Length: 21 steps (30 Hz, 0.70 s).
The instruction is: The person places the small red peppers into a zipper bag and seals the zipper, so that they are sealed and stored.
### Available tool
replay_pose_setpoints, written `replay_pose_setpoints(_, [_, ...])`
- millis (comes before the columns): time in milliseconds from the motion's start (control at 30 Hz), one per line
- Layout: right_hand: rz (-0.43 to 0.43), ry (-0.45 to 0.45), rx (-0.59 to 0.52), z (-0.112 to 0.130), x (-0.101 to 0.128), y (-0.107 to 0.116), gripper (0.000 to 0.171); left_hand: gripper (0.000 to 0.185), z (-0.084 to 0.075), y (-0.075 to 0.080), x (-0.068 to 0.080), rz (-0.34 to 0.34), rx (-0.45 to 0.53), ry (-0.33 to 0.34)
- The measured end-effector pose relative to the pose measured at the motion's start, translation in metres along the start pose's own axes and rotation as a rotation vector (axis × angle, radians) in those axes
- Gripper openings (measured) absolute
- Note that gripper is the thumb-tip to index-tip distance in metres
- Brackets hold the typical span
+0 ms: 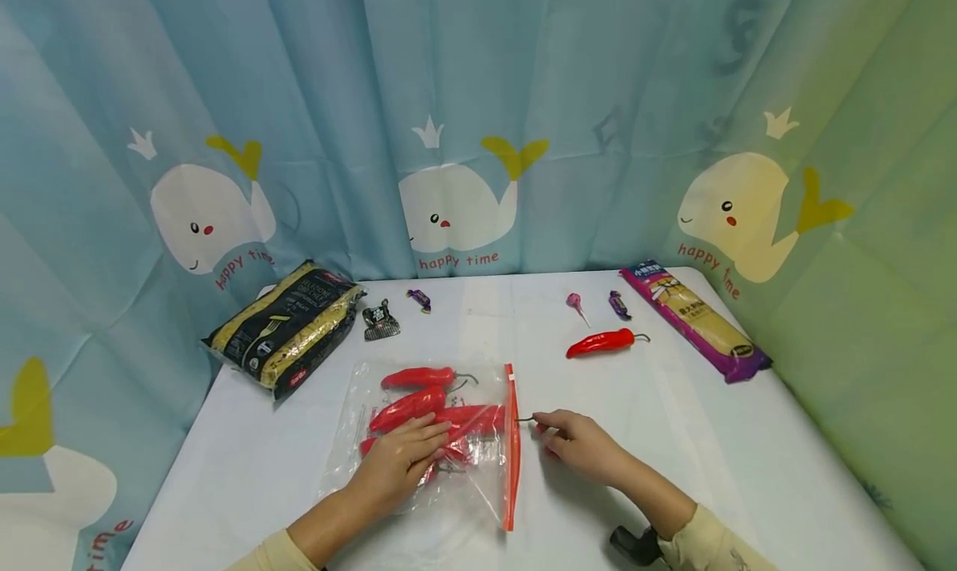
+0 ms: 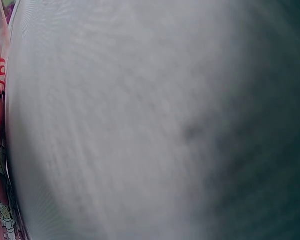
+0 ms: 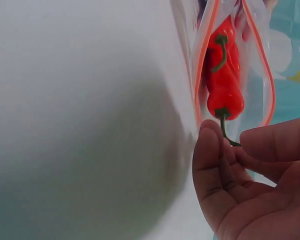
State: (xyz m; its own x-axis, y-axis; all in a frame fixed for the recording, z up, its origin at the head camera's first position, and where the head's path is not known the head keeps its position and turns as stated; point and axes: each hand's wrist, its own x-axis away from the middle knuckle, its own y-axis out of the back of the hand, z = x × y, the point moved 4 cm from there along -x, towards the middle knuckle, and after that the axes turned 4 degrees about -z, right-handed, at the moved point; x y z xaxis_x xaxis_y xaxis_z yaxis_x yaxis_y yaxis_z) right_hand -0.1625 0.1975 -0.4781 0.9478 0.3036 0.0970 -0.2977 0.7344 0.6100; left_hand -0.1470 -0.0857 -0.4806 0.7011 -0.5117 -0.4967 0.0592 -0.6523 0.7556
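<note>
A clear zip bag [image 1: 351,438] with an orange zipper strip [image 1: 511,446] lies flat on the white table [image 1: 673,438]. Several red chili peppers [image 1: 409,406] are inside it. My left hand [image 1: 419,448] presses flat on the bag with straight fingers. My right hand [image 1: 542,425] pinches the green stem [image 1: 526,420] of a pepper that lies in the bag's mouth. In the right wrist view that pepper [image 3: 222,85] sits between the parted zipper lips, and my right hand [image 3: 230,142] holds its stem [image 3: 223,130]. Another red pepper [image 1: 601,342] lies loose farther back.
A black and yellow pasta pack [image 1: 287,326] lies at the back left, a purple noodle pack [image 1: 695,317] at the back right. Wrapped candies [image 1: 419,298], a lollipop [image 1: 576,303] and a small dark packet [image 1: 380,320] lie near the whale-print curtain. The left wrist view is a blur.
</note>
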Motion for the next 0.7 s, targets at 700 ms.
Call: replay_pose_setpoints(700, [-0.027, 0.103, 0.008, -0.009, -0.038, 0.022, 0.031, 0.036, 0.0, -0.001, 0.001, -0.019, -0.018, -0.046])
